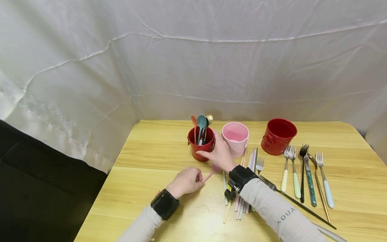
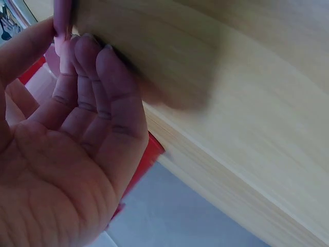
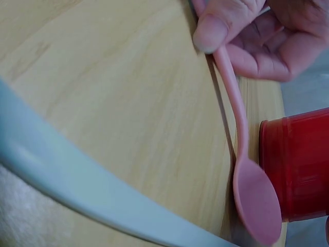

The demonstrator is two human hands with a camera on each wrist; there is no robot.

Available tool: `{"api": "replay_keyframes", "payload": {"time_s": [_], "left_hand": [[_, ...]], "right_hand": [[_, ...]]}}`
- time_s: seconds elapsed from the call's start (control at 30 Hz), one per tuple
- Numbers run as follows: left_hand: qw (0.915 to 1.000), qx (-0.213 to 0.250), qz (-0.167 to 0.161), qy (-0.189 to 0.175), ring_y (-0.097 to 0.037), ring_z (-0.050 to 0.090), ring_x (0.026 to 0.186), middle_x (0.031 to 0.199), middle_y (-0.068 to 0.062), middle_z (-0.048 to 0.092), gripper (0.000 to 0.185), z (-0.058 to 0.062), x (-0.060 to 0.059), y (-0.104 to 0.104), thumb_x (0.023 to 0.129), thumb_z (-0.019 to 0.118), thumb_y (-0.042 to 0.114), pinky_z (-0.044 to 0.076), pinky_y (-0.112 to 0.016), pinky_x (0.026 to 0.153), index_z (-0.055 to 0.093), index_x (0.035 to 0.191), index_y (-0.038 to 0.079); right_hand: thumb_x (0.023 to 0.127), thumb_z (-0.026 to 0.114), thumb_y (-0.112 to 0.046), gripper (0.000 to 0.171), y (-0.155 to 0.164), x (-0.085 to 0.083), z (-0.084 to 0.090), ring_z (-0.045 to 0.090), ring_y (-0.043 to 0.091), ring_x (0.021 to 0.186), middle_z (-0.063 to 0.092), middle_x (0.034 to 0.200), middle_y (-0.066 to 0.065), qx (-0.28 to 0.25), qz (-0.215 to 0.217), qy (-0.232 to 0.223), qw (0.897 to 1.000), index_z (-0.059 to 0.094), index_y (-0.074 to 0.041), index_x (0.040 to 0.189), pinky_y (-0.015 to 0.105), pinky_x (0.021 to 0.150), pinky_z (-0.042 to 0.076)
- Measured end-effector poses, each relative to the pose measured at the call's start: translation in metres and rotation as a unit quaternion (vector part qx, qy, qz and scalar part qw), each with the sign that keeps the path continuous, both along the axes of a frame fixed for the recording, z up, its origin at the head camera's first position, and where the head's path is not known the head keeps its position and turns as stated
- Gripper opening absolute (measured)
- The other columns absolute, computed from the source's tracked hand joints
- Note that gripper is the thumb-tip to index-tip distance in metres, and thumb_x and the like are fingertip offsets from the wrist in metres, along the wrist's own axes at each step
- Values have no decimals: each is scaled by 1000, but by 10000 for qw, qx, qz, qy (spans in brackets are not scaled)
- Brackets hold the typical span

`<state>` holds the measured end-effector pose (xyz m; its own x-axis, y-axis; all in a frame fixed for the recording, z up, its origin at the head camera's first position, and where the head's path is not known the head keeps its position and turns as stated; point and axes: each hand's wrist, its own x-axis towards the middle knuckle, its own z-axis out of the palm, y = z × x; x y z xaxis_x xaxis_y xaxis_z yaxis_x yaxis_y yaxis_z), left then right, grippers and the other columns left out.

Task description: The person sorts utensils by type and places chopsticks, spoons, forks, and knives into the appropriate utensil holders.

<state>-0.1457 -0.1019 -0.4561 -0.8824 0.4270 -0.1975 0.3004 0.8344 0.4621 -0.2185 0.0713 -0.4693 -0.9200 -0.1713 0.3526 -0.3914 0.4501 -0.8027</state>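
Note:
My left hand pinches the handle of a pink spoon between thumb and fingertips, low over the wooden table. Its bowl points away from the hand, toward the base of a red bucket. My right hand holds that bucket at its right side, thumb across the front and fingers by the rim. Standing in the bucket are several spoons: an orange spoon, a teal spoon, a gold spoon and a dark one. In the right wrist view, the right hand is almost wholly out of frame.
Right of the held bucket stands a pink bucket, then a second red bucket. Several chopsticks lie partly under my right forearm. Forks with coloured handles lie at the right, and a long black fork slants nearby.

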Motion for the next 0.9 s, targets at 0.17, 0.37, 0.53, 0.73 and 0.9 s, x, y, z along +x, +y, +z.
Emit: {"api": "replay_keyframes", "payload": {"time_s": [0.17, 0.37, 0.53, 0.73, 0.9], "left_hand": [[9999, 106, 55, -119, -10, 50, 65, 70, 6, 58, 16, 3, 2, -17, 86, 78, 21, 40, -24, 60, 66, 78, 15], [9993, 92, 120, -335, -11, 49, 65, 69, 6, 55, 17, 8, 3, -33, 85, 80, 20, 38, -24, 60, 65, 79, 14], [9996, 77, 41, -282, -10, 49, 66, 70, 7, 54, 23, 11, 2, -32, 83, 83, 25, 38, -24, 61, 64, 82, 13], [9998, -9, -178, -119, -11, 49, 67, 69, 7, 54, 23, 9, 0, -21, 82, 84, 25, 39, -24, 63, 65, 83, 12], [9997, -130, -154, -124, -10, 48, 67, 70, 7, 55, 20, 9, -1, -18, 84, 82, 22, 39, -23, 62, 64, 77, 15]], "right_hand": [[76, 89, -29, 93, 1, 0, 1, 57, 28, 132, 57, 144, 11, 2, -1, -5, 10000, 37, -11, 151, 46, 111, 48], [76, 90, -29, 94, 0, 0, 1, 57, 28, 132, 57, 144, 12, 40, -55, -79, 9999, 36, -11, 151, 46, 111, 48], [75, 91, -28, 96, 0, 1, 2, 57, 28, 132, 57, 145, 12, 12, -51, -41, 10000, 36, -11, 151, 46, 112, 47], [74, 91, -28, 97, 0, 0, 1, 57, 28, 132, 57, 144, 12, -30, -35, 62, 10000, 37, -10, 151, 46, 112, 47], [75, 91, -28, 95, -1, 0, 0, 57, 27, 133, 57, 145, 11, -62, -4, -3, 10000, 37, -11, 151, 45, 113, 46]]}}
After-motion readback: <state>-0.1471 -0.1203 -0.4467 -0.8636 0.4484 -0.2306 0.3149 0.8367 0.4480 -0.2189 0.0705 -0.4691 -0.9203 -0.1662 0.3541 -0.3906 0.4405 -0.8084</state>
